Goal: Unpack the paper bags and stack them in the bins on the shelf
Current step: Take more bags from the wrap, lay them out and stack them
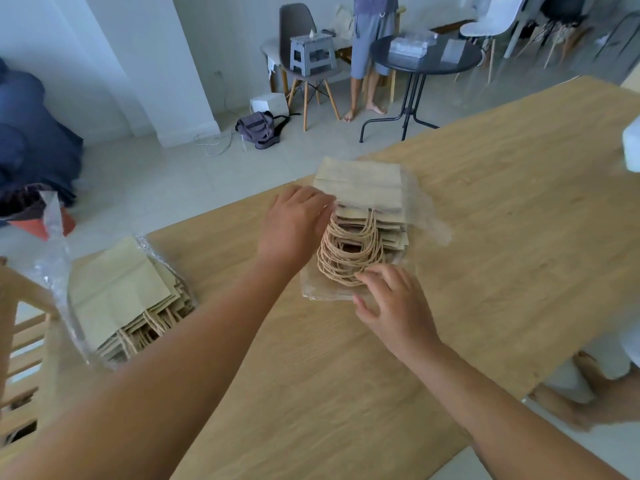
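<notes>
**Two hands bracket the paper bag stack [363, 199]**

At the wooden table's [502, 271] left edge, a second wrapped bundle [121, 299] lies well apart. The left hand [298, 220], fingers together and nearly straight, presses the stack's left side. The stack's long axis runs away from the person, with twine handles [349, 254] at the near end and loose plastic wrap [427, 220] to the right. The right hand [394, 306], the nearer one, touches those handles with fingers spread and bent, gripping nothing visible.
</notes>
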